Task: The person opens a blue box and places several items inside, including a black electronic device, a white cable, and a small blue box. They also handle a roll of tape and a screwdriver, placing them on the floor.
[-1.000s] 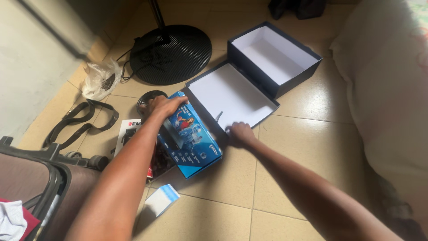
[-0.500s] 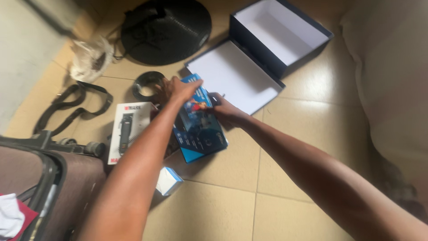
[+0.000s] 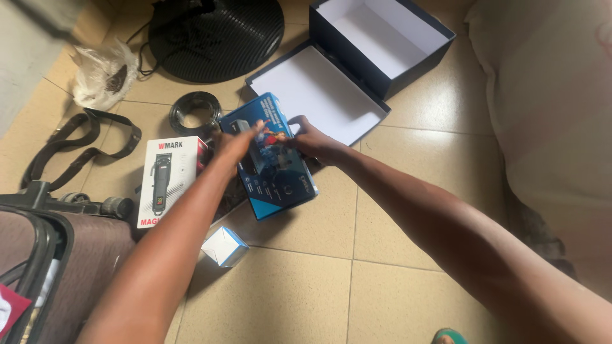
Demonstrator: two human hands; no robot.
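- Left hand spread flat on blue box (lying on floor tiles)
- Right hand curled, gripping same box's far edge, beside open dark lid

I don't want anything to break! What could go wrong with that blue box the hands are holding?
The blue box lies half on the white box beside it, so it might tip or slide as the left hand and right hand work on it. The small white box and black strap lie loose on the floor, easy to knock or trip on.
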